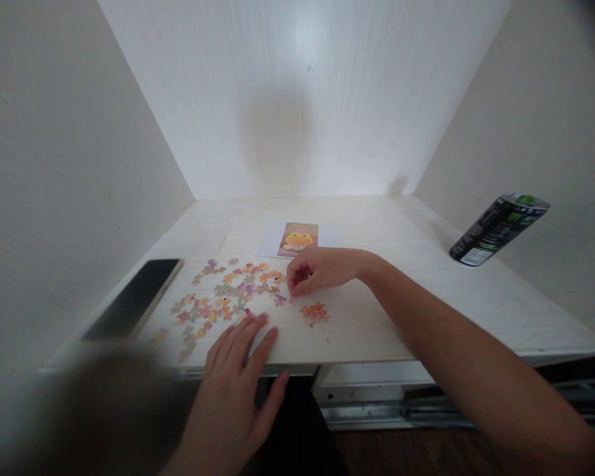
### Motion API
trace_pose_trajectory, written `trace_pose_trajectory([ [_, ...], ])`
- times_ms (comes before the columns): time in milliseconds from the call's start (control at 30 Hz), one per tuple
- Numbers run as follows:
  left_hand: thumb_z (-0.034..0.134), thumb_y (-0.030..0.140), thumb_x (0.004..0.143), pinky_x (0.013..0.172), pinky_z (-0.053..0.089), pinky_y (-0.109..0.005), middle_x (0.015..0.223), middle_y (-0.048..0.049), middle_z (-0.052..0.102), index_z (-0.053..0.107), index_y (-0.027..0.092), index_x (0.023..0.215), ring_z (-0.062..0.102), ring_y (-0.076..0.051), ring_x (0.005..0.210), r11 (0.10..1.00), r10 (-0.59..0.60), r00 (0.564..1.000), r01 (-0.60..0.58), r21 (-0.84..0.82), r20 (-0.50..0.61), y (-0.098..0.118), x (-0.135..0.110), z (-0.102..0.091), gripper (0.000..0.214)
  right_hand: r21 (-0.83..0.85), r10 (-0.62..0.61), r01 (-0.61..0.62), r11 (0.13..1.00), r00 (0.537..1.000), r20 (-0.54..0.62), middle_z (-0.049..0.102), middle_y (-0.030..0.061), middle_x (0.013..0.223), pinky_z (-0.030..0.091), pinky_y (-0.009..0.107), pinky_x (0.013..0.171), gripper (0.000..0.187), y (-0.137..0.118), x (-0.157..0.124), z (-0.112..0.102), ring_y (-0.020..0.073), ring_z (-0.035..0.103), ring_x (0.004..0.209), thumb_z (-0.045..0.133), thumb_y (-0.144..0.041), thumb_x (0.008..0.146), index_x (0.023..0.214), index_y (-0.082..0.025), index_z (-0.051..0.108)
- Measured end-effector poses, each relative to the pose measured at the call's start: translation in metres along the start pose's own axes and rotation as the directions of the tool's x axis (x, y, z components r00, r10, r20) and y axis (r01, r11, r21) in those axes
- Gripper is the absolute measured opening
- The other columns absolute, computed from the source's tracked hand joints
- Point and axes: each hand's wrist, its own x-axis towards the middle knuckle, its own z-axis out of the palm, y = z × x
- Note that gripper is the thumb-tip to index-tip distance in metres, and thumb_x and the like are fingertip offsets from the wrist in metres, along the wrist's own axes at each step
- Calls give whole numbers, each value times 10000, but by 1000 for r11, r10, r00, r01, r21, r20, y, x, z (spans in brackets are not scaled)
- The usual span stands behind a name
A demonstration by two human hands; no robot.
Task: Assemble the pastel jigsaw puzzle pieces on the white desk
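Observation:
My right hand [310,271] is closed in a pinch over the table, with a small pinkish jigsaw puzzle piece [292,299] at its fingertips. Just below it lies a small joined cluster of orange puzzle pieces [315,313]. Fingers spread, my left hand [240,370] rests at the table's front edge, its fingertips beside the loose pieces. Many loose puzzle pieces [223,291] in orange, purple and grey-green are scattered to the left of my right hand. Behind that hand is a picture card [298,238] with a yellow cartoon figure, partly covered by the hand.
A black phone [133,297] lies at the left side of the white table [377,330]. Toward the right wall stands a black drink can [496,231] with green marks. White panels close off the back and both sides. A dark blurred shape covers the lower left.

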Motion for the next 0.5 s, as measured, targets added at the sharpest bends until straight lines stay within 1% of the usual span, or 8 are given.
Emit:
trace_pose_trajectory([
  [67,592,297,892,1077,393,-557,1446,-152,457,472,160,1358,377,-323,1361,1000,1,1000,-1,-8,-7,0,0,0,501,-44,-13,13,999,1000,-15,662,3,733,396,206,572,150,-2,1,1,87,543,644,656,-281,818,857,-146,708],
  [200,582,255,895,1062,389,-575,1411,-175,472,491,141,1320,380,-333,1350,999,6,998,-9,-34,-63,3,3,-2,450,-70,-14,14,997,1000,-1,670,8,736,389,210,575,174,-3,4,6,89,553,646,655,-299,824,867,-142,716],
  [367,591,203,881,1054,380,-574,1374,-156,483,523,180,1248,414,-313,1307,995,0,995,-10,-98,-98,6,9,-4,374,-81,22,-19,997,999,44,680,16,734,400,214,587,203,-7,5,10,92,563,642,671,-323,816,866,-131,716],
  [500,590,190,880,1031,382,-576,1352,-146,487,543,194,1209,430,-311,1278,995,-10,994,-1,-103,-107,8,10,-3,332,-121,36,-28,992,997,64,684,19,732,374,213,561,190,-12,4,12,87,543,623,659,-302,822,867,-128,721],
])
